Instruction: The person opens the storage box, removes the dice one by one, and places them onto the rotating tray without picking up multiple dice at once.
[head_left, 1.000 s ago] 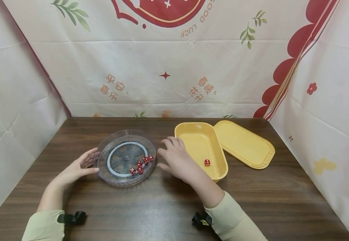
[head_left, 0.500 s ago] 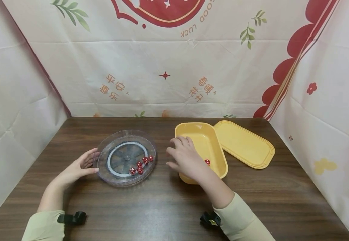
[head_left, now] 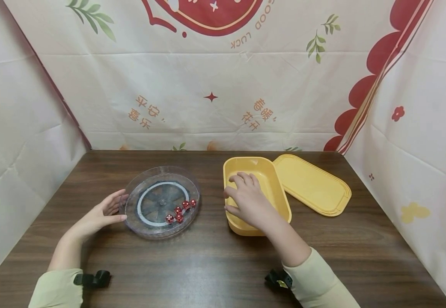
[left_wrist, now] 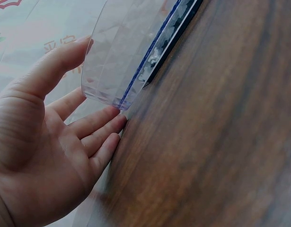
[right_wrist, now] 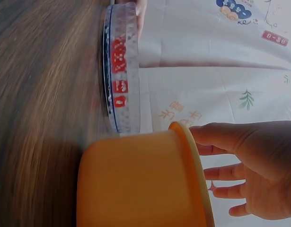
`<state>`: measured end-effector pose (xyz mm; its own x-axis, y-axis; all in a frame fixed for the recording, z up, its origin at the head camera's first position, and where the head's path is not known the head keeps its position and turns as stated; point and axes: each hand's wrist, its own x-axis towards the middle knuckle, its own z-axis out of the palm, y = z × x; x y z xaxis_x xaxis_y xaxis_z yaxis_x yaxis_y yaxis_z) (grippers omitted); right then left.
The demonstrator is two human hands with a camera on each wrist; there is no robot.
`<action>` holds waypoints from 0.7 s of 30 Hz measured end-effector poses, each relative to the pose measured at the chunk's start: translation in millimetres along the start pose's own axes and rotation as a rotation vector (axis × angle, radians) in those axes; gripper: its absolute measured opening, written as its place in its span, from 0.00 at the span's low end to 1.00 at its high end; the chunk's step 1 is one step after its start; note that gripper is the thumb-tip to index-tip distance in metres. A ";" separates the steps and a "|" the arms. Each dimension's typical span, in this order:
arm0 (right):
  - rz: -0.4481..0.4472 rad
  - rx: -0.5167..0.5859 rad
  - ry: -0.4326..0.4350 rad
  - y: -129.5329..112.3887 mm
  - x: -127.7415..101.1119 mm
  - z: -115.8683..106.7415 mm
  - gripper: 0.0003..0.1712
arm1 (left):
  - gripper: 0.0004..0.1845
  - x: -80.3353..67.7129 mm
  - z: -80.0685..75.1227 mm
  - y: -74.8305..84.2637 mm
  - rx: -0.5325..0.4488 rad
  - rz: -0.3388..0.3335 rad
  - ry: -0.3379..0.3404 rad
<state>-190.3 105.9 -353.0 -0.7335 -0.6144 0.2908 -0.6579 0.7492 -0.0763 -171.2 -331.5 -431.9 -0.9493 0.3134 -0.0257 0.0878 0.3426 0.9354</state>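
Two hands spread: left [head_left: 99,215] against clear dish [head_left: 161,201]; right [head_left: 248,201] hides yellow tub [head_left: 280,194] interior.

- The round dish [head_left: 160,201] sits on the counter [head_left: 207,265], left of the tub [head_left: 262,179].
- Five dice [head_left: 179,210] lie in the dish, on its near right side.
- My left hand [head_left: 97,216] rests against the dish's left rim.
- My right hand [head_left: 248,201] is over the tub's near left part.
- The lid [head_left: 313,184] lies right of the tub, touching it.
- A printed cloth [head_left: 207,85] hangs behind the counter.
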 end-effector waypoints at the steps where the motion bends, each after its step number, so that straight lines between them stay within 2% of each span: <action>1: 0.001 -0.001 -0.001 1.3 -0.9 0.0 0.11 | 0.43 -0.1 0.0 0.1 0.001 -0.001 0.000; 21: 0.069 0.018 -0.045 29.9 -16.8 -6.3 0.16 | 0.43 -0.1 -0.2 1.8 -0.004 -0.013 -0.002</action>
<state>-196.6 140.2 -354.1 -0.7839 -0.5720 0.2415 -0.6080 0.7860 -0.1120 -171.0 -331.1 -430.1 -0.9497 0.3107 -0.0382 0.0744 0.3426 0.9365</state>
